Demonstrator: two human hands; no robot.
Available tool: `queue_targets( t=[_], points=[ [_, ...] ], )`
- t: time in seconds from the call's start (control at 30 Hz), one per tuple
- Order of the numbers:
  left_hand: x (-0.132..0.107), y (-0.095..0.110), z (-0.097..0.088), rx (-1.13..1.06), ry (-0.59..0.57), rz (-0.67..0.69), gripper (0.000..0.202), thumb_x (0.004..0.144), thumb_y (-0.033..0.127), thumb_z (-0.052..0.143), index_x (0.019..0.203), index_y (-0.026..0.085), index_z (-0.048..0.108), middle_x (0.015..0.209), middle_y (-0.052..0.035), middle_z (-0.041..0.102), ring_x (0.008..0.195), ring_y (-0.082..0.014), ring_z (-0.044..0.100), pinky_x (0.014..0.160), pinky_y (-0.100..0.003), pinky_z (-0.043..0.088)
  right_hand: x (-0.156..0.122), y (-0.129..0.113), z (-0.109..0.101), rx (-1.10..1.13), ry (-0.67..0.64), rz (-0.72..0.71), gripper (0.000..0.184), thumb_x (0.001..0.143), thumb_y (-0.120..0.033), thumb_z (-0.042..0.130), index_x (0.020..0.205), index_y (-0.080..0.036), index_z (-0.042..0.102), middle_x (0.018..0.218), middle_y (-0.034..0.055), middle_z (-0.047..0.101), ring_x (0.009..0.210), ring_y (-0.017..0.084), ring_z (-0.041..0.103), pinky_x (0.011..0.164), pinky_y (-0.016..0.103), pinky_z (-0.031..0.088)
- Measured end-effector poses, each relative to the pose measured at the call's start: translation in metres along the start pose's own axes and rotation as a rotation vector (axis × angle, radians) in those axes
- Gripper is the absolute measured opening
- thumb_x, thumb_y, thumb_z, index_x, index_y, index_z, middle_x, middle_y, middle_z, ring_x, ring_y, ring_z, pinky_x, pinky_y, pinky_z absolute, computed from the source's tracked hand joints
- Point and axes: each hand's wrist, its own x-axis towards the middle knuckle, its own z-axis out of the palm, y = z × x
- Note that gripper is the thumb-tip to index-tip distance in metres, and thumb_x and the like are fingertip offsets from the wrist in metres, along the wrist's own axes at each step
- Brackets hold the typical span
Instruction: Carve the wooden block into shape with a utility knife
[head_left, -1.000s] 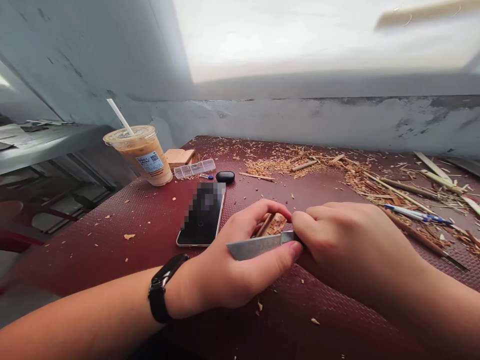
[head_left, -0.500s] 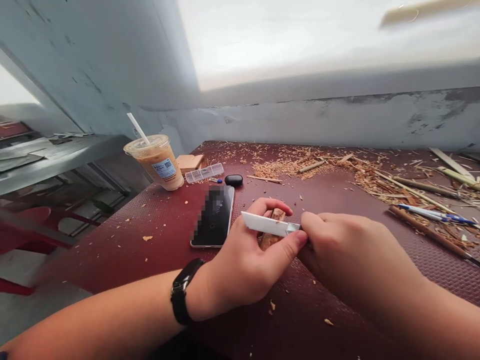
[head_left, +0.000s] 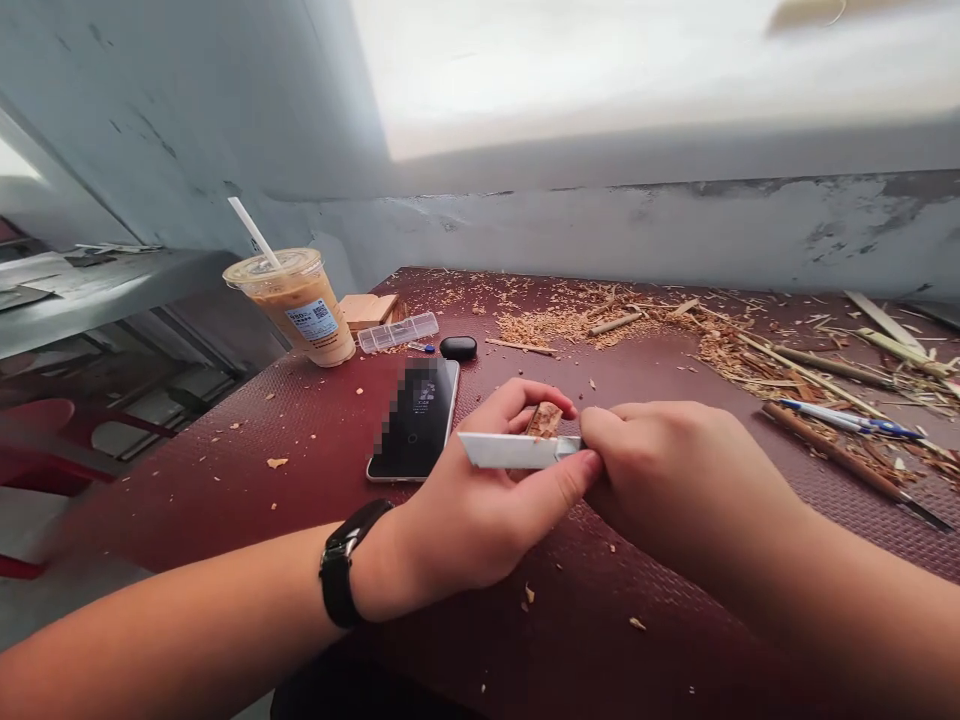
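My left hand point(head_left: 480, 500) is closed around a small piece of wood point(head_left: 545, 420), its top end showing between the fingers. The left thumb presses near the base of a knife's blade point(head_left: 510, 451). My right hand point(head_left: 667, 460) is wrapped round the knife's handle, which the fingers hide. The flat, pale blade points left, lying across the wood and over the left palm. Both hands meet just above the dark red table point(head_left: 315, 430).
A phone point(head_left: 412, 420) and a black earbud case point(head_left: 458, 348) lie beyond my left hand. A cup of iced coffee point(head_left: 300, 310) stands far left by a clear plastic box point(head_left: 398, 333). Wood shavings point(head_left: 555, 325), pens point(head_left: 847, 420) and a thin wooden-handled knife point(head_left: 840, 460) lie right.
The blade has tilted to nearly level and sits lower against the wood, covering more of its lower part. The whole view has shifted slightly. Both hands keep their hold.
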Motion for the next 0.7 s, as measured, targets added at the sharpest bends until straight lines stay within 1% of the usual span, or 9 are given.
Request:
queue_targets(
  t=[0.07,0.13,0.27,0.37,0.43,0.47,0.53,0.6,0.7],
  points=[
    [0.001,0.001,0.002,-0.019,0.036,-0.004,0.038,0.087,0.034,0.074,0.109,0.015,0.05,0.097,-0.0043,0.06,0.081,-0.0135,0.053,0.068,-0.024,0.045,-0.004,-0.006,0.003,-0.014,0.006,0.079,0.01,0.081,-0.016,0.055,0.074,-0.021,0.059,0.06,0.0028,0.061,0.054,0.023,0.061,0.05,0.03,0.024],
    [0.001,0.001,0.004,-0.053,0.057,-0.015,0.039,0.086,0.035,0.075,0.108,0.015,0.05,0.093,-0.0025,0.057,0.078,-0.0123,0.051,0.065,-0.023,0.044,-0.008,-0.011,0.004,-0.018,-0.003,0.124,0.014,0.082,-0.014,0.053,0.071,-0.022,0.057,0.059,0.0023,0.06,0.051,0.022,0.06,0.049,0.03,0.025],
    [0.002,0.0,0.003,-0.057,0.079,-0.023,0.041,0.086,0.037,0.075,0.109,0.015,0.049,0.084,0.0016,0.052,0.072,-0.0104,0.046,0.062,-0.022,0.04,-0.012,-0.015,0.003,-0.036,-0.054,0.119,0.021,0.084,-0.01,0.05,0.067,-0.022,0.054,0.061,0.003,0.06,0.051,0.021,0.059,0.049,0.031,0.023],
    [0.002,0.0,-0.002,0.001,-0.011,-0.017,0.036,0.091,0.035,0.071,0.112,0.014,0.05,0.081,0.0019,0.053,0.07,-0.0104,0.046,0.062,-0.023,0.039,-0.01,-0.009,0.001,-0.02,-0.02,0.081,0.015,0.087,-0.015,0.053,0.075,-0.02,0.06,0.062,0.003,0.061,0.052,0.022,0.06,0.05,0.031,0.023],
    [0.002,0.0,-0.006,0.031,-0.099,-0.007,0.033,0.093,0.033,0.069,0.113,0.014,0.051,0.083,0.0007,0.056,0.072,-0.0107,0.047,0.063,-0.023,0.04,-0.006,-0.003,-0.001,-0.026,0.018,0.012,0.011,0.087,-0.019,0.056,0.078,-0.02,0.062,0.063,0.0033,0.062,0.055,0.023,0.062,0.05,0.031,0.023],
    [0.002,0.0,-0.007,0.034,-0.125,-0.001,0.032,0.093,0.032,0.068,0.113,0.014,0.052,0.085,0.0,0.057,0.073,-0.0108,0.048,0.064,-0.024,0.041,-0.003,-0.001,-0.002,-0.035,0.027,-0.025,0.011,0.086,-0.021,0.057,0.076,-0.02,0.062,0.063,0.0034,0.063,0.056,0.024,0.062,0.051,0.032,0.023],
    [0.002,0.0,-0.009,0.011,-0.125,0.014,0.033,0.092,0.032,0.07,0.113,0.014,0.051,0.089,-0.0009,0.059,0.076,-0.0116,0.051,0.067,-0.024,0.043,0.0,0.002,-0.002,-0.045,0.027,-0.064,0.013,0.085,-0.022,0.058,0.072,-0.021,0.06,0.061,0.0031,0.062,0.056,0.024,0.061,0.051,0.032,0.022],
    [0.003,0.001,-0.008,-0.012,-0.093,0.016,0.035,0.091,0.031,0.071,0.113,0.013,0.05,0.087,-0.0004,0.058,0.076,-0.0115,0.051,0.067,-0.023,0.044,0.001,0.0,-0.002,-0.021,0.001,-0.026,0.011,0.084,-0.021,0.059,0.073,-0.021,0.061,0.061,0.0024,0.062,0.055,0.023,0.061,0.051,0.032,0.023],
    [0.005,0.002,-0.006,-0.038,-0.07,-0.015,0.034,0.091,0.029,0.071,0.11,0.013,0.05,0.081,0.0026,0.053,0.07,-0.0093,0.047,0.062,-0.022,0.04,-0.002,-0.007,0.001,0.015,-0.04,0.097,0.01,0.085,-0.02,0.057,0.076,-0.021,0.061,0.063,0.0019,0.063,0.054,0.021,0.06,0.051,0.031,0.025]
  ],
)
